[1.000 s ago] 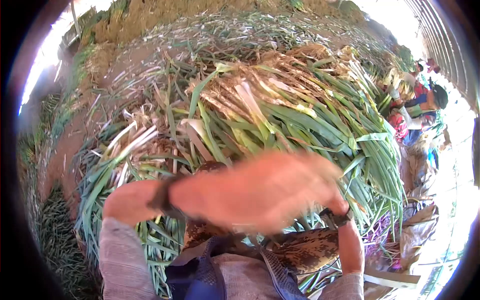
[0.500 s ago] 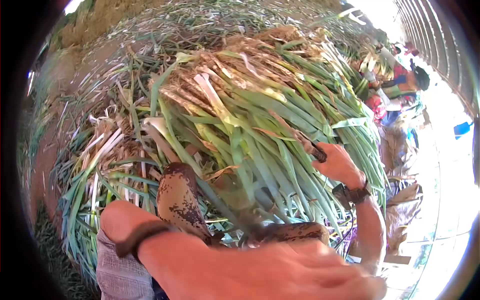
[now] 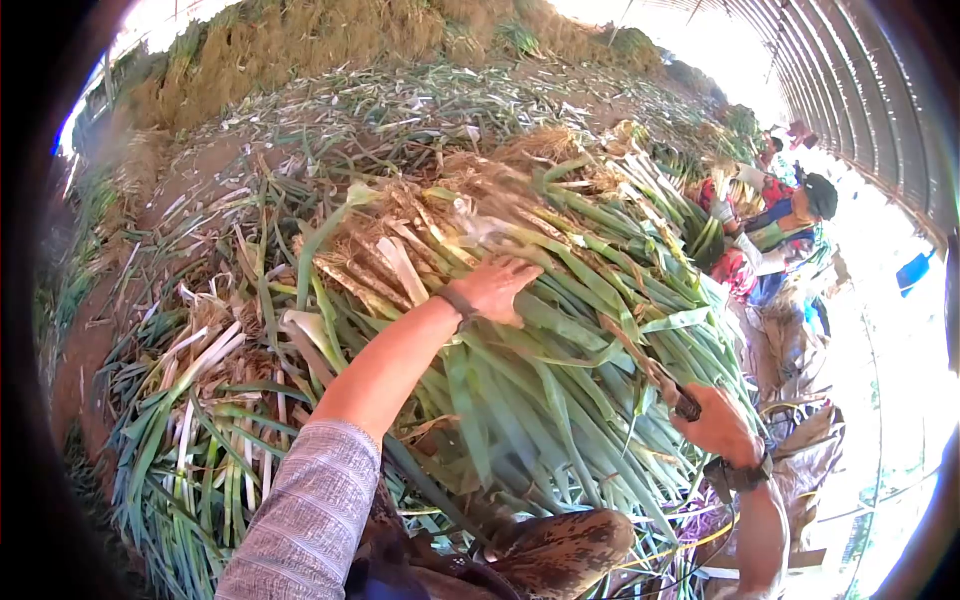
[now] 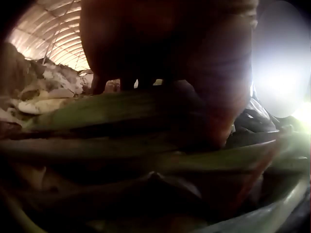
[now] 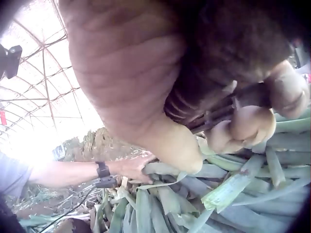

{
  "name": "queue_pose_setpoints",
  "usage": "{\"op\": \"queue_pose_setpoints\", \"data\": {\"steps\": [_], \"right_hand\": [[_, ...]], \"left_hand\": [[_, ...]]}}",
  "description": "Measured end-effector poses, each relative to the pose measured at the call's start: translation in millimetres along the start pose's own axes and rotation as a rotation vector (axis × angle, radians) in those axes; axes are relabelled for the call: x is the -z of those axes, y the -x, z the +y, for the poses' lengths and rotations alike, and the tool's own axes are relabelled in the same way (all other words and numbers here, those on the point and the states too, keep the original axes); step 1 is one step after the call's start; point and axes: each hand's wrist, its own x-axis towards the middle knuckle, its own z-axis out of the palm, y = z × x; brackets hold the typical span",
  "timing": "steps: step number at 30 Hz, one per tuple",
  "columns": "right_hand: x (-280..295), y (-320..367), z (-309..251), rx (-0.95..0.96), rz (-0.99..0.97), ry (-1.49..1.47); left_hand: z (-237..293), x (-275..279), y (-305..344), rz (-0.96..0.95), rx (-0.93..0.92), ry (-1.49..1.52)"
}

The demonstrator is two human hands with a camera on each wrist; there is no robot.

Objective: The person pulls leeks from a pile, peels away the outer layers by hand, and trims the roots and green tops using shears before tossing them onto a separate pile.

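A large heap of leeks lies before me, roots toward the far left and green leaves fanning toward me and rightward. My left hand rests on the leeks just below their pale, rooty ends, fingers spread. From the left wrist view, its fingers and thumb arch down onto thick green leaves. To the right, over the leaves, my right hand grips a dark-handled tool with a long brownish part pointing up and left. In the right wrist view, curled fingers wrap the dark handle, partly hiding it.
More leeks are piled at the left. Loose leaves litter the brown soil behind. Another person in a dark cap works at the right, under the arched greenhouse wall. My patterned trouser knee is close below the heap.
My left hand has swept from low in front of my body forward onto the leeks. The right hand, hidden in part earlier, keeps its hold on the tool and is now lower at the right.
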Motion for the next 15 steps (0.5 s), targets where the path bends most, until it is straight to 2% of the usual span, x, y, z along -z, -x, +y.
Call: {"op": "queue_pose_setpoints", "data": {"steps": [2, 4, 6, 8, 10, 12, 13, 15], "right_hand": [[-2, 3, -1, 0.002, -0.032, -0.042], [-4, 0, -4, 0.039, -0.048, -0.071], [-5, -5, -13, 0.040, -0.161, 0.013], [-9, -6, -20, 0.094, -0.149, 0.007], [-10, -4, -31, 0.181, -0.145, -0.054], [-11, -4, -37, 0.183, -0.164, -0.044], [-14, -6, -39, 0.190, -0.155, -0.031], [-15, -8, -44, 0.202, -0.153, -0.012]], "left_hand": [[1, 4, 10, -0.003, 0.035, 0.009], [4, 5, 22, 0.054, -0.053, 0.040], [12, -3, 40, 0.034, -0.041, 0.025], [17, -30, 65, 0.218, -0.126, 0.033], [34, -26, 104, 0.184, -0.102, 0.019], [38, -23, 134, 0.238, -0.047, 0.262], [39, -20, 144, 0.166, 0.002, 0.418], [38, -14, 153, 0.146, 0.019, 0.545]]}}
